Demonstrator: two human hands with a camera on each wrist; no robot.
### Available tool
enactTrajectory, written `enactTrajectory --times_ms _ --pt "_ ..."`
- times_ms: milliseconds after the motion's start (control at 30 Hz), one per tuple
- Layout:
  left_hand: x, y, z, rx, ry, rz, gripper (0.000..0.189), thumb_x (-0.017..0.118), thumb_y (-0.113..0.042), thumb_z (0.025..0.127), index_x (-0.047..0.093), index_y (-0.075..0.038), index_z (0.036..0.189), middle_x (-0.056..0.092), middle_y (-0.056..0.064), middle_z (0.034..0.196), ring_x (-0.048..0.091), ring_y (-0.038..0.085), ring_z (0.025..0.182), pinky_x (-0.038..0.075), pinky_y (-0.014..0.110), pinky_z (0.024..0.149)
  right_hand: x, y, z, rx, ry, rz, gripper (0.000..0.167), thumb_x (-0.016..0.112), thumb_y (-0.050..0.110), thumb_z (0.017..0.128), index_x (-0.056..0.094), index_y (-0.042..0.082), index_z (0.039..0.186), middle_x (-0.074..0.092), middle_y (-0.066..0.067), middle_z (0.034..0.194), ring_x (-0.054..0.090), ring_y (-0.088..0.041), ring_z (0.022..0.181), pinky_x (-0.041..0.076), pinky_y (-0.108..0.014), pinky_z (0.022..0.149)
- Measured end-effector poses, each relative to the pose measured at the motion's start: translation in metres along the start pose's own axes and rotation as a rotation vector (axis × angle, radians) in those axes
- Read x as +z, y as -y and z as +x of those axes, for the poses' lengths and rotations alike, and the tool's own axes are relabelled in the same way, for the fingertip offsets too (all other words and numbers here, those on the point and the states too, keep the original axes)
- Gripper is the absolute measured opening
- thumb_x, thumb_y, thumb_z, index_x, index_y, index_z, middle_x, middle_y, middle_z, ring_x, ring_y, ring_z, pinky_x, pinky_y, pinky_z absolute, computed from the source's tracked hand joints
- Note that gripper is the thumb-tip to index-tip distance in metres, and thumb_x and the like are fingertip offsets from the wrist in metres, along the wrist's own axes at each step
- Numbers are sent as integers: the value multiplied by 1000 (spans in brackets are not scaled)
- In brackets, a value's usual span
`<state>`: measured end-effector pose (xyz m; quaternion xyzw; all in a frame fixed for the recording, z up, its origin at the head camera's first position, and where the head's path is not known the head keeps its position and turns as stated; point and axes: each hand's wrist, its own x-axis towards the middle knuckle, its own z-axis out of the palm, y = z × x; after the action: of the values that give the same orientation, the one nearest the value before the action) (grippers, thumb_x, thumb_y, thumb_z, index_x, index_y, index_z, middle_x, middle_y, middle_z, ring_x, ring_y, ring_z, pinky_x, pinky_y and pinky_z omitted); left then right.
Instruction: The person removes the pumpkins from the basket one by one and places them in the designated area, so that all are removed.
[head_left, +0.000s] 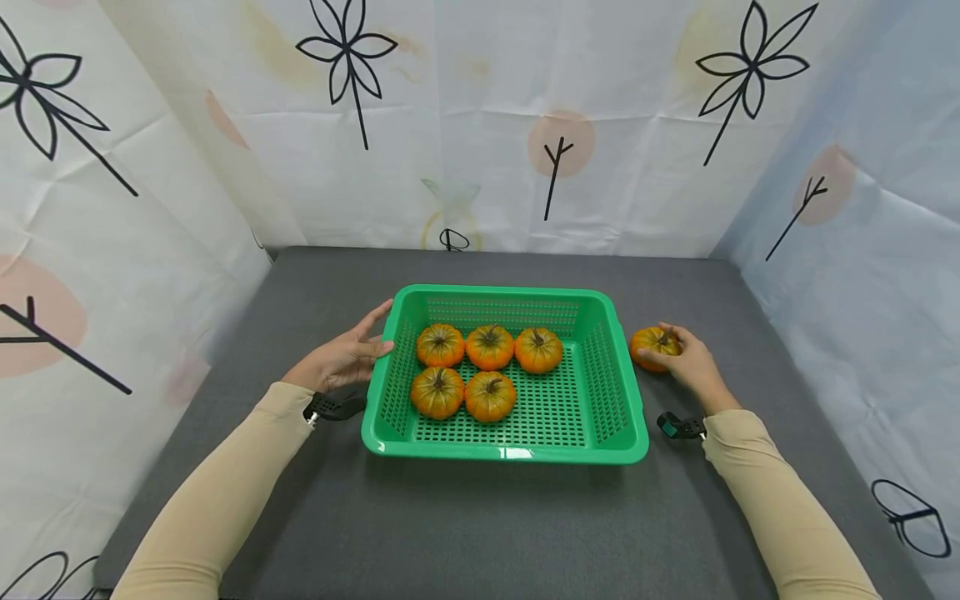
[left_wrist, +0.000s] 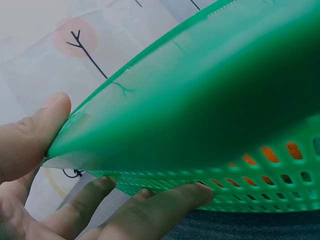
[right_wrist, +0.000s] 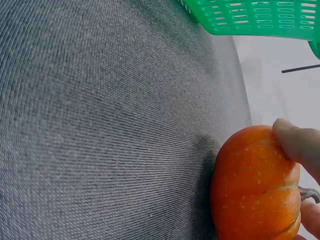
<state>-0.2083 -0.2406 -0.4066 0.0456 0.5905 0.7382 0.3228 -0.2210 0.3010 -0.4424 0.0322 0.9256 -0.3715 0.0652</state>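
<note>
Left grip grasps the green basket at its left rim. Right grip grasps a single pumpkin just outside the right rim; contact with the bench cannot be determined. Basket floor is exposed to the right of the five pumpkins, three behind, two in front. Bench surface extends beyond all four rims. Left wrist view shows fingers beneath the rim at the perforated outer wall, unseen from the head. Right wrist view alone shows the held pumpkin's speckled side.
</note>
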Motion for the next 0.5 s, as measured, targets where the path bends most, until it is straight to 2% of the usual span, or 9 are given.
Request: enactTrajectory --times_ms 500 --pt "1 0 0 -9 -21 16 89 52 -4 99 -6 -42 154 7 22 160 67 25 101 58 45 81 2 -1 -1 -13 -20 -23 85 65 43 91 25 0 152 27 -36 149 30 -52 133 31 -64 106"
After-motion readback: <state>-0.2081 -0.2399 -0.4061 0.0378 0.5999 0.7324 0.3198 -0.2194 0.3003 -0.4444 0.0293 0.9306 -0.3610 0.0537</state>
